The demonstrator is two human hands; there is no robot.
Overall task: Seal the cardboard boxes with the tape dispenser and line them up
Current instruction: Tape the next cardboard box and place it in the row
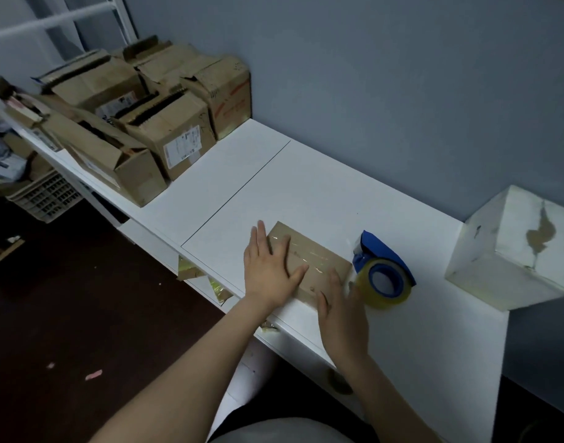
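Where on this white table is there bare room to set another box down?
The widest bare stretch lies between the pile of cardboard boxes and the small taped box. A smaller patch sits in front of the white cube. Around the tape dispenser it is crowded.

Plain blue-grey wall [402, 75], dim light. Long white bench [274, 187] runs along it. Dark floor [66, 314] with pink scraps. White metal rails [50, 20] upper left; slatted crate [44, 196] below the bench.

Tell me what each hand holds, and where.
Nothing gripped: left hand lies open atop the flat brown cardboard box; right hand, blurred, touches its near right corner.
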